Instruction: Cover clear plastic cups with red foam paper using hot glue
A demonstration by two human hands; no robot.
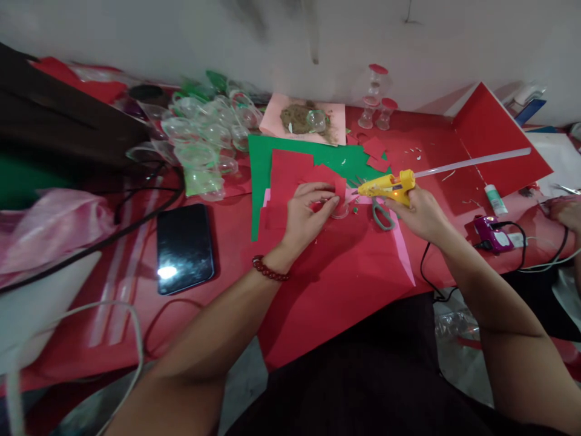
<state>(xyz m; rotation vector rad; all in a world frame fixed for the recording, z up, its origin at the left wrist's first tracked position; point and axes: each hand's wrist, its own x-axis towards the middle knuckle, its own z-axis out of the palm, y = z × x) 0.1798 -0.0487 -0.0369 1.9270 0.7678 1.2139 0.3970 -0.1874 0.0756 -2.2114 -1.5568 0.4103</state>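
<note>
My left hand point(307, 217) pinches a small piece of red paper point(339, 186) between thumb and fingers. Just beneath it shows the rim of a clear plastic cup point(340, 213); whether the fingers also touch this cup I cannot tell. In my right hand point(424, 215) is a yellow hot glue gun point(385, 183), its nozzle pointing left, close to the red paper. A long clear glue stick point(476, 162) juts from the gun's back end. Below the gun lie scissors point(384, 217) with grey handles. Red paper sheets point(290, 172) rest on a green sheet point(259, 158) under my hands.
Left stands a pile of clear plastic cups point(200, 130) behind a dark tablet or phone point(186, 249). Stacked cups with red tops point(373, 100) stand at the wall. Rightward are a glue bottle point(494, 198), a purple power adapter point(492, 233) with cables, and another person's hand point(565, 212).
</note>
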